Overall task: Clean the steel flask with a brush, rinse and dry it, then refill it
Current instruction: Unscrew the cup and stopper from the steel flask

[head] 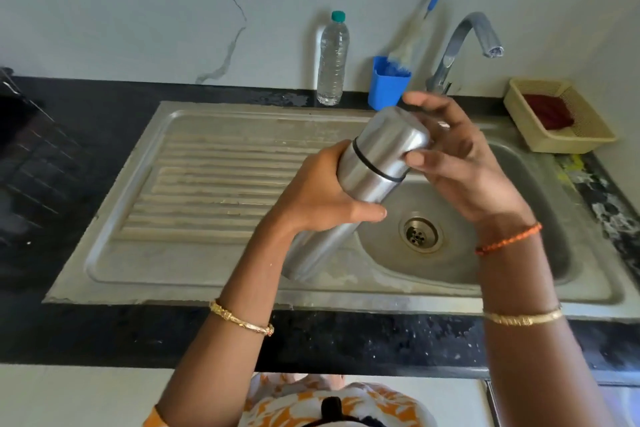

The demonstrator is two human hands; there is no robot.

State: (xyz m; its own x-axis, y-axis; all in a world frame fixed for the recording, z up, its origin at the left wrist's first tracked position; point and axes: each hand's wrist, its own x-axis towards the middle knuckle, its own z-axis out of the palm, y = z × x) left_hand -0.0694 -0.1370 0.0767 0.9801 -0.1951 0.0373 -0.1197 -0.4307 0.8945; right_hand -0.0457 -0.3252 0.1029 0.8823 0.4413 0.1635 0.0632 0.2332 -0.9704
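Fingers [420,158] of right hand [460,163] curled round cap [394,139]; left hand [322,194] wrapped on steel flask [349,191] body.

Head view: flask held tilted above sink [214,163], cap end up toward the right fingertips, base down past the left wrist, drain [420,234] just below the right palm. Right thumb and fingers spread over the cap dome; whether they are turning it cannot be told. Beyond the right fingertips: brush [420,21] standing in blue cup [386,83], water bottle [332,62], tap [464,45]; basket [557,116] with red cloth [547,113] off to their right. Risk, judged: smooth steel could slip from the left grip when the cap frees, dropping flask or cap into the basin.
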